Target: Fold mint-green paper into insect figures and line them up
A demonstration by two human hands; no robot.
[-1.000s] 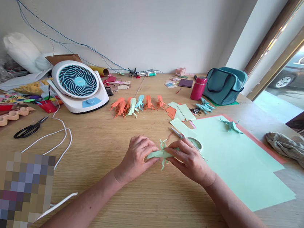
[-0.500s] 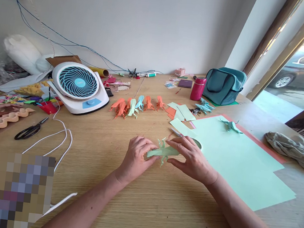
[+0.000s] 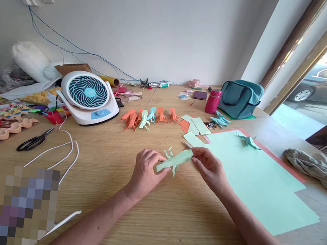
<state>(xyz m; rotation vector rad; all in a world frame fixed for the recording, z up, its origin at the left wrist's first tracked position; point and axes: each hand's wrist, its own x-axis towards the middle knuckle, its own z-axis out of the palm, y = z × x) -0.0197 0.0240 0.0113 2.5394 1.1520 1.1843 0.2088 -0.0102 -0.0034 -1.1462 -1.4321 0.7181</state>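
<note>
A pale green origami insect (image 3: 173, 161) with thin folded legs on both sides is held above the wooden table. My left hand (image 3: 146, 171) is closed on its narrow left end, thumb below and fingers above. My right hand (image 3: 210, 167) pinches the wider right end between thumb and fingertips. Behind the right hand, part of a scissor blade (image 3: 188, 145) shows; the rest is hidden. Further back stands a row of finished paper insects, among them an orange one (image 3: 172, 115), a pale green one (image 3: 144, 120) and a blue one (image 3: 151, 114).
Large pale green sheets (image 3: 263, 181) lie to the right, with a teal paper insect (image 3: 248, 141) on them. Cut paper pieces (image 3: 200, 125), a pink bottle (image 3: 213, 101) and a teal bag (image 3: 238, 99) are behind. A fan (image 3: 88, 94), black scissors (image 3: 35, 139) and white cord (image 3: 71, 141) occupy the left.
My right hand has moved slightly right, from over the insect's middle to its wide end. The insect now tilts up to the right, with more of its body showing. The view has shifted a little.
</note>
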